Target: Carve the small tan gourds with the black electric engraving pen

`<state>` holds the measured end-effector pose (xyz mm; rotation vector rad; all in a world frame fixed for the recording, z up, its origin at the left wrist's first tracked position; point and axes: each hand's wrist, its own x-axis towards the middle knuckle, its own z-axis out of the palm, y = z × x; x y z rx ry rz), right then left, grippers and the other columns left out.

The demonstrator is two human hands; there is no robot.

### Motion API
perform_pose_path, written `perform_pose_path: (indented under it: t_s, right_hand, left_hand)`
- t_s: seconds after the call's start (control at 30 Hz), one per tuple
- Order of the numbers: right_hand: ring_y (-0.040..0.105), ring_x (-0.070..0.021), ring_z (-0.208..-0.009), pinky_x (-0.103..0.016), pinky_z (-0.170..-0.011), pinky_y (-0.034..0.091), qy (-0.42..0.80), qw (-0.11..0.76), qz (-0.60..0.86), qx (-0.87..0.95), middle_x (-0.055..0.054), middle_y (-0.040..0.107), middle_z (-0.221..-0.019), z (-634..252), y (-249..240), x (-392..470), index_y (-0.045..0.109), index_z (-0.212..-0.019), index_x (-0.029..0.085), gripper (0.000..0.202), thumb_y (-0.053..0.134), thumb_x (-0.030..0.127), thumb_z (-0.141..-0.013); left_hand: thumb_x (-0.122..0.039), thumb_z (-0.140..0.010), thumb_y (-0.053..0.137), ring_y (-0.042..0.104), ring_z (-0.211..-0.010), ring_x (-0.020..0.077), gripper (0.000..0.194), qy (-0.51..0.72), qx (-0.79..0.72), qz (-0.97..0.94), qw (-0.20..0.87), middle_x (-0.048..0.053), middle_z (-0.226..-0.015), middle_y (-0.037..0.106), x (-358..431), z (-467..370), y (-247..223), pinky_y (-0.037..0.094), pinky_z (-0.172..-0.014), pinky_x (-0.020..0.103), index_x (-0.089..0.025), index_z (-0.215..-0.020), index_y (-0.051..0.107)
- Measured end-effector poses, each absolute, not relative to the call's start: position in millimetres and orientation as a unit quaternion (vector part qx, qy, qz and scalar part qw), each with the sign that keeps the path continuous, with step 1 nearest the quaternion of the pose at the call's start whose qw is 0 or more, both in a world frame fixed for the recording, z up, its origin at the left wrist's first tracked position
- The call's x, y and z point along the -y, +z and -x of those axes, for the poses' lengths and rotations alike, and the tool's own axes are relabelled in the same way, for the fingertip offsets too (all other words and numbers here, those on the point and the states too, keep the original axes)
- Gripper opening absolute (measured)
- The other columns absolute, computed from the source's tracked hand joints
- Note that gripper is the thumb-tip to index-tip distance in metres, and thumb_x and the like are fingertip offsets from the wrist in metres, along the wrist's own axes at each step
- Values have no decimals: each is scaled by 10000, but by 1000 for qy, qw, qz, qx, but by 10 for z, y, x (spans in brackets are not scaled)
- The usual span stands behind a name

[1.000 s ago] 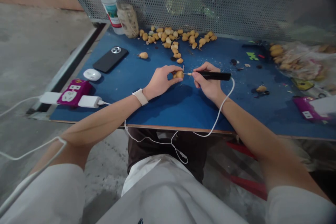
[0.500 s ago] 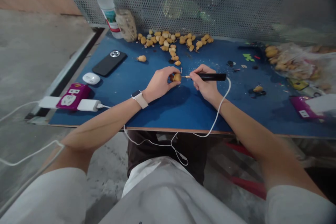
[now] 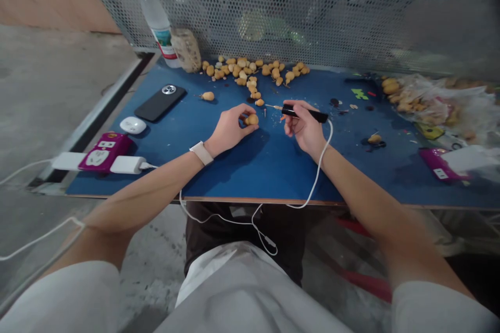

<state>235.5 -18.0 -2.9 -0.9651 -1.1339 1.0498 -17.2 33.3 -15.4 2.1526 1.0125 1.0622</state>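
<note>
A head-worn camera faces forward and down, near the blue tabletop point(image 3: 226, 182) at mid-frame, mesh panel point(image 3: 273, 21) at top.

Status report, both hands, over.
Left hand pinching small gourd. Right hand gripping black corded pen tool, clear of that gourd. Thin pin-like bit between hands.

I see a small, rounded tan gourd point(image 3: 252, 119), partly hidden by the fingertips pinching it in the left hand point(image 3: 228, 127). A corded black pen-like tool point(image 3: 307, 113) slants in the right hand point(image 3: 311, 132), its thin tip pointing leftward, clear of the gourd.
</note>
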Motion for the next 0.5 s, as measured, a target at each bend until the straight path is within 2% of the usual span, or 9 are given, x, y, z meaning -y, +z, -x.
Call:
perform_pose_path:
  t_s: [0.17,0.33,0.5]
  right_hand:
    - [604,-122,-455,-261,-404,420,478,611,406,483,81,688,-666,-2340,-33,197,774,-1124,303,579,963,742,-798]
    - [567,-120,-429,-258,-396,391,460,613,417,488,102,614,-608,-2346,-56,166,716,-1044,310,589,943,795,-799]
    - [554,-123,-416,-273,-382,380,482,611,411,475,98,592,-594,-2384,-75,123,727,-1040,301,550,896,773,-811]
  left_hand:
    - [-215,-900,903,778,-915,177,311,396,-377,-793,269,54,-1125,880,-328,167,-159,666,-894,341,-214,-1188,788]
    - [-283,-939,873,795,-944,195,263,388,-367,-800,271,70,-1128,874,-325,184,-147,683,-899,350,-220,-1169,764]
    - [-293,-925,858,804,-1004,185,336,395,-366,-794,281,79,-1211,866,-346,193,-139,672,-925,321,-209,-1224,729]
